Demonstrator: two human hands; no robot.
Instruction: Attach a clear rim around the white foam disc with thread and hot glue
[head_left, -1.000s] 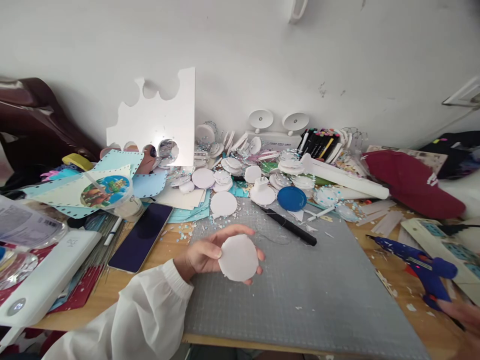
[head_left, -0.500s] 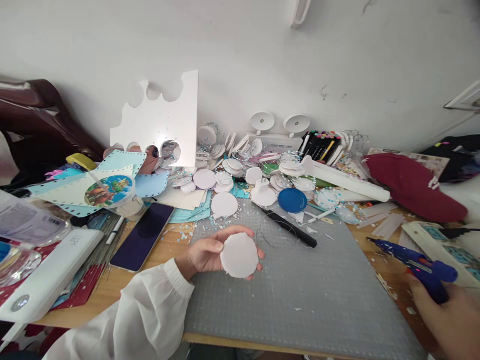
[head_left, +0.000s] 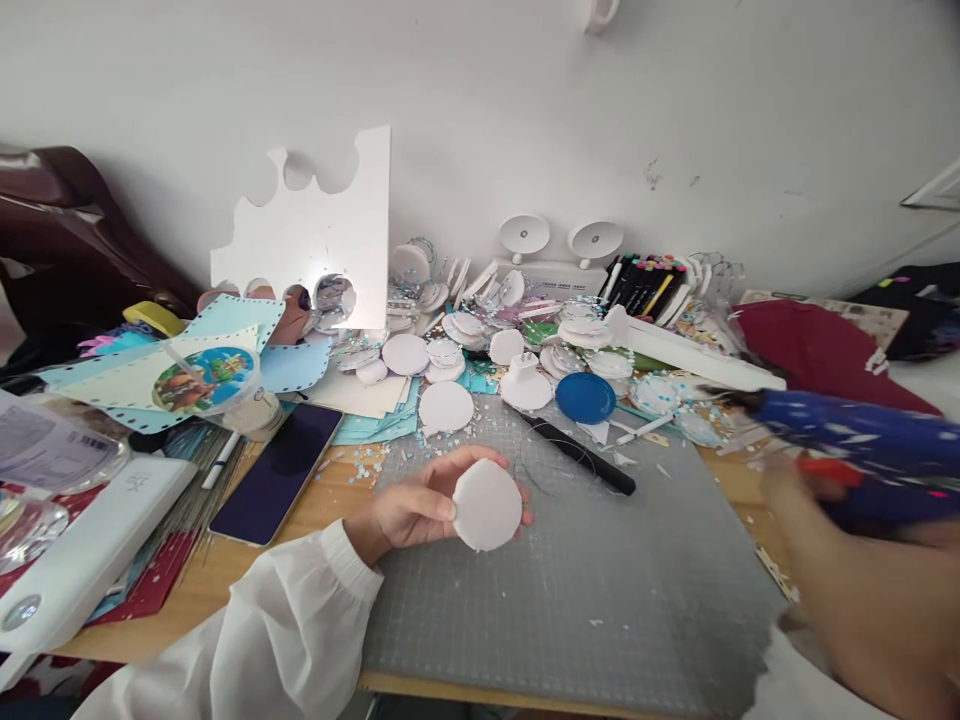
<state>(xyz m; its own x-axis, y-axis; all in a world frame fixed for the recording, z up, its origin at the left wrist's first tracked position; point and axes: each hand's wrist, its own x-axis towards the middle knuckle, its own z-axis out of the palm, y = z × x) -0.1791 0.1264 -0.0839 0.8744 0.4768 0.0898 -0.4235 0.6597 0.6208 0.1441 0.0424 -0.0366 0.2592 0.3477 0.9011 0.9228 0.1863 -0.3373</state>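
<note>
My left hand point(head_left: 420, 508) grips a round white foam disc point(head_left: 487, 505) by its edge, thumb on the front and fingers behind. The disc is held above the grey cutting mat point(head_left: 570, 590). At the right, my right hand point(head_left: 862, 590) is wrapped round a blue hot glue gun point(head_left: 847, 430), lifted off the table with its dark nozzle pointing left; both are smeared by motion. A black pen-shaped cutter point(head_left: 581, 455) lies on the mat beyond the disc. Near it are a blue round lid point(head_left: 585, 399) and another white disc point(head_left: 446, 407).
Several white discs with beaded wire pile up along the wall behind the mat. A cut-out white foam board point(head_left: 315, 230) stands at the back left. A phone point(head_left: 277, 475), a white power bank point(head_left: 97, 540) and a plastic cup point(head_left: 225, 385) lie left; a maroon cap point(head_left: 817, 350) sits right.
My right hand has raised the glue gun from the table beside the power strip and brought it closer, up and leftward. My left hand has turned the disc slightly.
</note>
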